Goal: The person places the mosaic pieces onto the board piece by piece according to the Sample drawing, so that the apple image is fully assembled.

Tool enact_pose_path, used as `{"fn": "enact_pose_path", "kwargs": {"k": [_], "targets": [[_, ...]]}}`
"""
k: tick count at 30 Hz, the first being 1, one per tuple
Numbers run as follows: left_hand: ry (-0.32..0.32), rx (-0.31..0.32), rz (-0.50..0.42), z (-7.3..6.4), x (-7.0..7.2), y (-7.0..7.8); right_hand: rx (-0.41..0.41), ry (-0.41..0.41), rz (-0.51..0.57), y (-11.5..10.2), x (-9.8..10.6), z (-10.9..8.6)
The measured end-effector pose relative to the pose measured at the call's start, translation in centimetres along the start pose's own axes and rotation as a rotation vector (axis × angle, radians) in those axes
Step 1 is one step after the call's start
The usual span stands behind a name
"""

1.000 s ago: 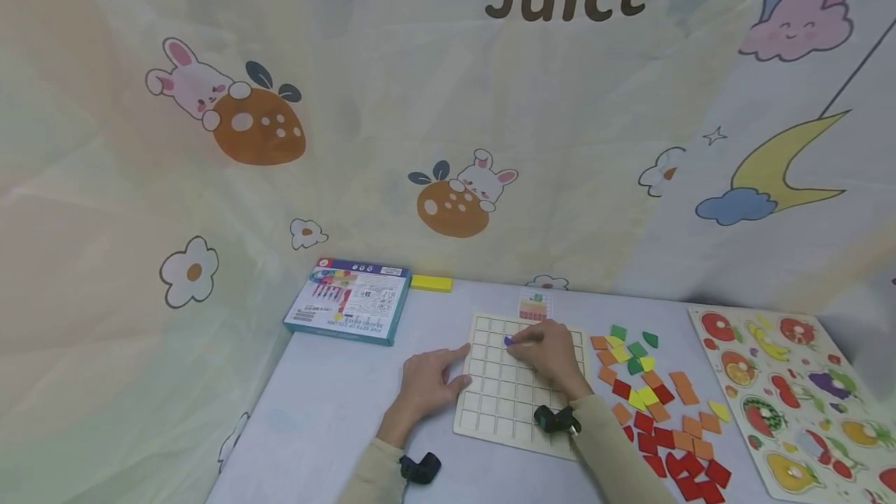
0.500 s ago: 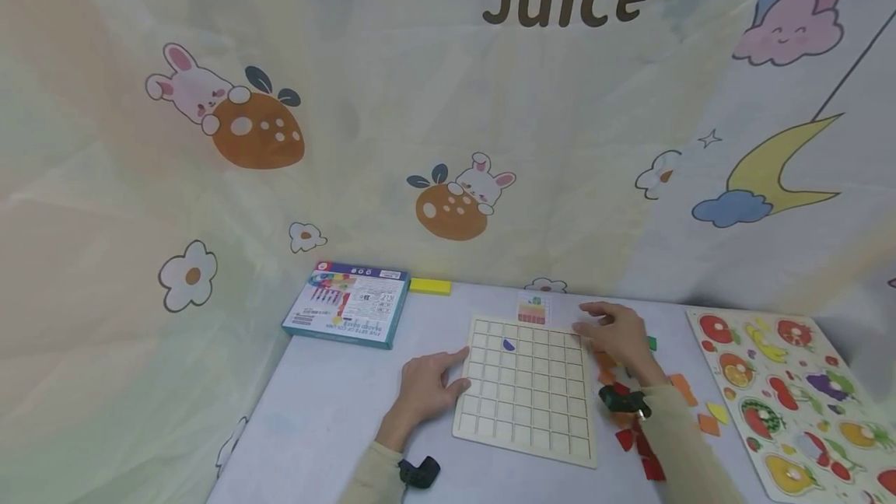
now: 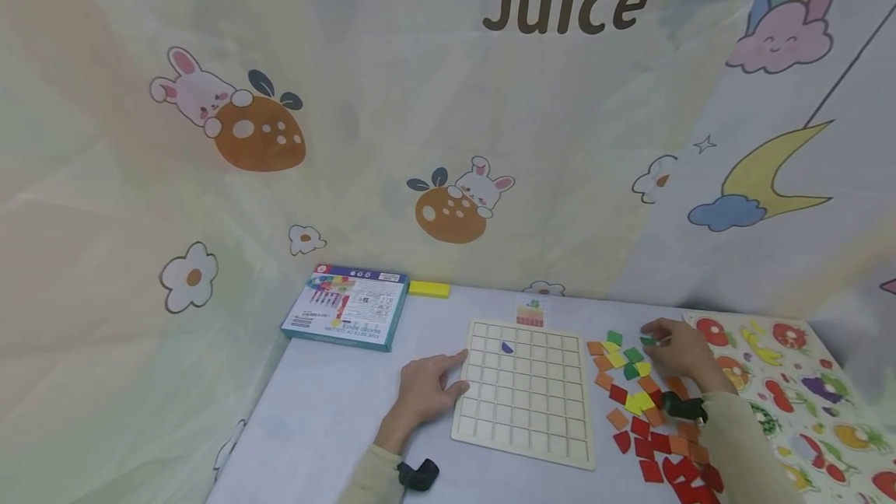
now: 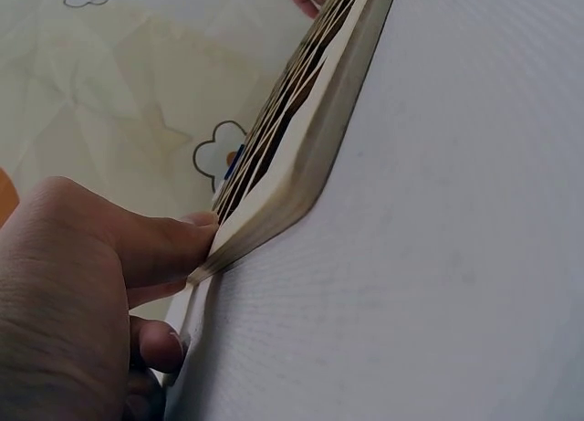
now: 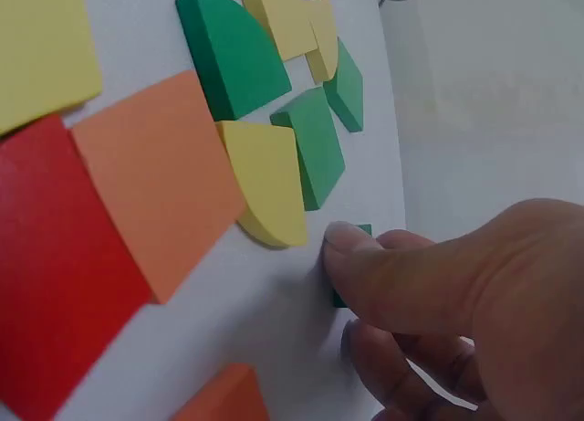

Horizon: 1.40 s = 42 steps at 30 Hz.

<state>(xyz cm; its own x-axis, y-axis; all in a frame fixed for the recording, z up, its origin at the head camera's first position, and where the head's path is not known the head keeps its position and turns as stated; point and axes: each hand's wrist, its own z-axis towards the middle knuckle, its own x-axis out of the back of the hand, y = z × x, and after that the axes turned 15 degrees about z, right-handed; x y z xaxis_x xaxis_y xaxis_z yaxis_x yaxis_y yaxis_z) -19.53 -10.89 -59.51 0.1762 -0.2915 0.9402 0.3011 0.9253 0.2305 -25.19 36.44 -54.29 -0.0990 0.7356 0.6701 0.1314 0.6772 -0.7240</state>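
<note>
A wooden grid board (image 3: pixel 525 442) lies on the white table with one purple half-round tile (image 3: pixel 507 348) in an upper cell. My left hand (image 3: pixel 425 390) rests against the board's left edge, thumb and index finger spread along it; the left wrist view shows the thumb touching the rim. To the right of the board, my right hand (image 3: pixel 680 348) pinches a green tile (image 5: pixel 339 293) between thumb and fingertips, close to the tabletop. That tile is mostly hidden by the thumb, so its full shape cannot be seen.
Loose red, orange, yellow and green tiles (image 3: pixel 644 449) lie between the board and a fruit puzzle board (image 3: pixel 787 387). A small pattern card (image 3: pixel 530 311) is behind the grid. A flat box (image 3: pixel 346 306) and a yellow block (image 3: pixel 429 289) stand back left.
My right hand let go of the purple tile on the board, moved right across the loose tiles and took hold of a green tile. The left hand stays at the board's edge.
</note>
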Motion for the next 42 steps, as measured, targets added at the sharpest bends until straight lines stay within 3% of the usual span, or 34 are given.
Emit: {"fn": "enact_pose_path", "kwargs": {"k": [12,19,26,33,42], "targets": [[-0.018,0.004,-0.019,0.0,0.0,0.1,0.041,0.035,-0.005,1.3,-0.1,-0.4],[-0.027,0.011,-0.016,0.0,0.3,0.3,0.028,0.147,0.104,1.3,-0.5,-0.9],[-0.029,0.010,-0.010,0.1,0.5,0.4,0.122,0.236,0.127,0.7,-0.7,-1.3],[-0.022,0.009,-0.017,0.1,0.2,0.3,0.142,0.191,0.197,-0.7,-1.4,-1.9],[-0.044,0.024,-0.014,0.1,0.2,0.2,0.193,0.149,0.223,-2.7,-4.2,-1.6]]}}
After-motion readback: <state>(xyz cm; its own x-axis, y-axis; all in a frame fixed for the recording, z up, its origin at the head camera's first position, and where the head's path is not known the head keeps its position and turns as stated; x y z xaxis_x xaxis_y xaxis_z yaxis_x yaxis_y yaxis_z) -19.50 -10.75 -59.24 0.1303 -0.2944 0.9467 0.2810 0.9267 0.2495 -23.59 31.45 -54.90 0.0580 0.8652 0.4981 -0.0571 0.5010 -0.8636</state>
